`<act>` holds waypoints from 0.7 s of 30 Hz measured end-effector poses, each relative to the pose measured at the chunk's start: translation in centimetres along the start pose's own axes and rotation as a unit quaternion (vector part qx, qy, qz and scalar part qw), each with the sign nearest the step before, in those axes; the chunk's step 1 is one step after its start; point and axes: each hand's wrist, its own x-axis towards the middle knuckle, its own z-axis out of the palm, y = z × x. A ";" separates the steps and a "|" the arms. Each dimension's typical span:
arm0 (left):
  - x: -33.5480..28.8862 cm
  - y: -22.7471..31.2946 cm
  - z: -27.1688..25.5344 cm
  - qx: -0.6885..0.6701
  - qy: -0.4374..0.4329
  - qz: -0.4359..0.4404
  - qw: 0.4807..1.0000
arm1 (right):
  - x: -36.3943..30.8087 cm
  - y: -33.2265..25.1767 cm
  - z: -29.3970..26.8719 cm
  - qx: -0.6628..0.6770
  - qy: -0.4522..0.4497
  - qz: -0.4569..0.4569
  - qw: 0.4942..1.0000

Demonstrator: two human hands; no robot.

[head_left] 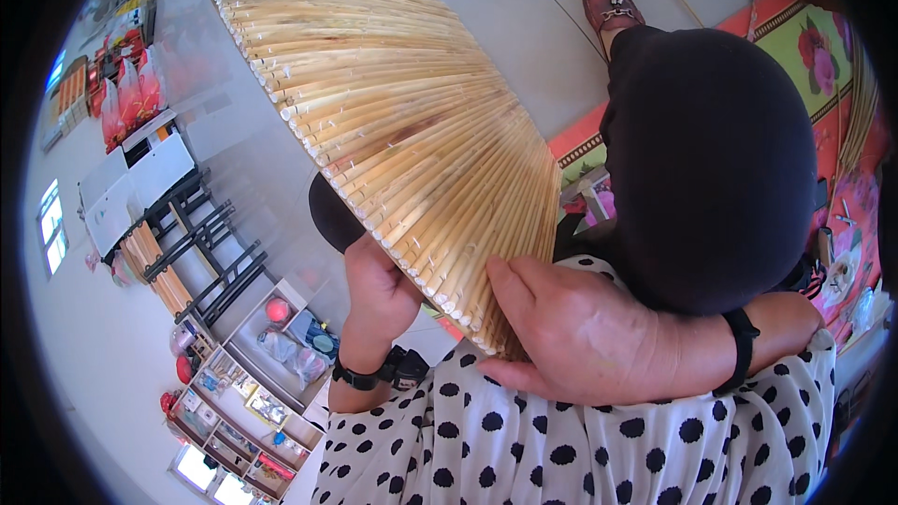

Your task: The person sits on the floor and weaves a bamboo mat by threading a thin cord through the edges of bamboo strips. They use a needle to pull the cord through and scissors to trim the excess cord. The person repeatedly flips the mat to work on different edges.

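Note:
A stiff mat of pale yellow stalks, laid side by side and stitched with small white threads, is held up in front of me at a tilt. Its cut stalk ends line the left edge, and a few brownish patches mark the surface. My left hand grips the mat near its lower left edge, with the fingers partly hidden behind it. Across the near lower corner lies my right hand, thumb and fingers closed round the mat's edge. Both wrists wear dark bands.
My dark-clad knee rises at the right, with a maroon shoe beyond it. A flowered mat covers the floor there, holding loose stalks and small tools. To the left stand folding tables, red bags and filled shelves.

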 end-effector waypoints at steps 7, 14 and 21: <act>0.2 0.3 0.3 -0.058 -0.013 -0.030 0.998 | -0.1 -0.3 -0.7 -0.010 0.011 0.001 1.000; 0.3 1.1 0.6 -0.172 0.019 -0.172 0.970 | 0.0 -0.4 -0.4 -0.003 0.016 0.009 1.000; -0.3 0.9 1.9 -0.256 0.070 -0.154 0.952 | -0.2 -0.5 -0.5 0.002 0.009 0.013 1.000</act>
